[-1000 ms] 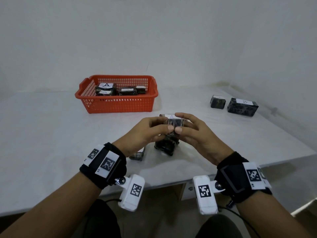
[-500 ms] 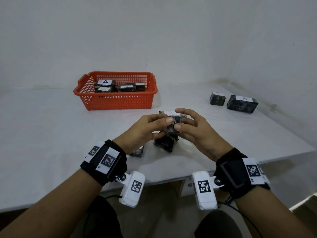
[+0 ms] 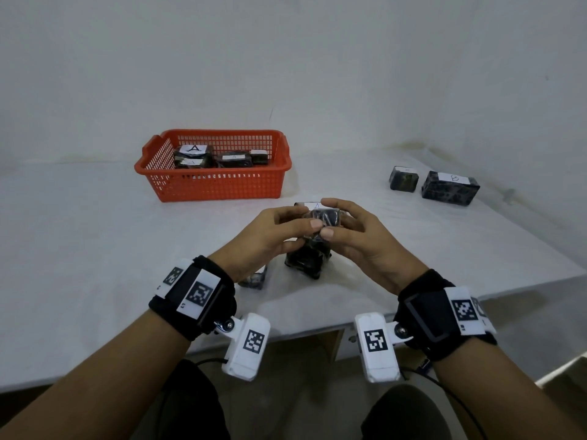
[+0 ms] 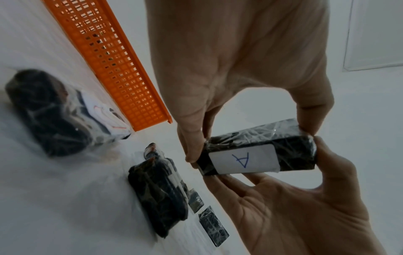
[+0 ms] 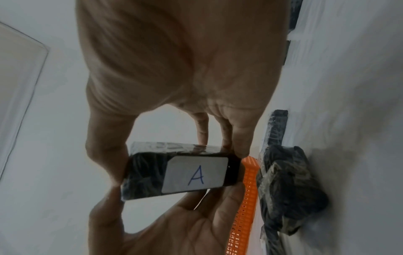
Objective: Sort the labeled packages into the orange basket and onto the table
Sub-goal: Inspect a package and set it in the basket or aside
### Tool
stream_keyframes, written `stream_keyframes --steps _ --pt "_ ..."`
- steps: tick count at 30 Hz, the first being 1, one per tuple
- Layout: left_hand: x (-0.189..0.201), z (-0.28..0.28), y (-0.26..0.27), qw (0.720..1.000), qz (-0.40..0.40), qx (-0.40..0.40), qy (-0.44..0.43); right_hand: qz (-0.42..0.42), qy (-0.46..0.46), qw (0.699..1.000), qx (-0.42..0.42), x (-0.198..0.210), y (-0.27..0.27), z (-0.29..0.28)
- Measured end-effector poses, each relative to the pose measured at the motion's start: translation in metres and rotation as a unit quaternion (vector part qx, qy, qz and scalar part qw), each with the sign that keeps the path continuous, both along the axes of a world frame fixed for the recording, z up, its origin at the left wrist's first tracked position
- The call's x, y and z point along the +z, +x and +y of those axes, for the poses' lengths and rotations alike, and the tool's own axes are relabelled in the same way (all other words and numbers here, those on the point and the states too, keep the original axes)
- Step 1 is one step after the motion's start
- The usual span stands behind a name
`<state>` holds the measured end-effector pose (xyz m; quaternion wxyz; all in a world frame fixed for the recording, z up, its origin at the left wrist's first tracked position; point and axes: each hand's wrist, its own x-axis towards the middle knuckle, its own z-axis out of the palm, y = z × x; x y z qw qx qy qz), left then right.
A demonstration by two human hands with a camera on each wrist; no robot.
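A dark wrapped package with a white label marked A is held above the table between both hands. My left hand pinches its left end with thumb and fingers. Its right end is pinched by my right hand. The label faces away from me toward the basket; the right wrist view shows the package with the A plainly. The orange basket stands at the back left and holds several dark packages, one visibly labelled A. Two dark packages lie at the back right.
Under my hands a larger dark bundle and a small package lie on the white table. The table's front edge runs just behind my wrists. White walls close the back and the right side.
Both hands have kept hold of the A package, lifting it slightly and shifting their fingers on it. Nothing on the table has moved.
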<state>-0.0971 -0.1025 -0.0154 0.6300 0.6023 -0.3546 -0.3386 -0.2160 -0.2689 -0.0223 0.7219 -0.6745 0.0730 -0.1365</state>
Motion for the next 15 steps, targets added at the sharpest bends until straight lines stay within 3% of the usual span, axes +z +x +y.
stream_keyframes --steps 15 --pt "-0.0036 0.0007 -0.0057 1.0 0.002 0.005 0.0 -0.005 0.004 1.0 -0.014 -0.0031 -0.0013 -0.0011"
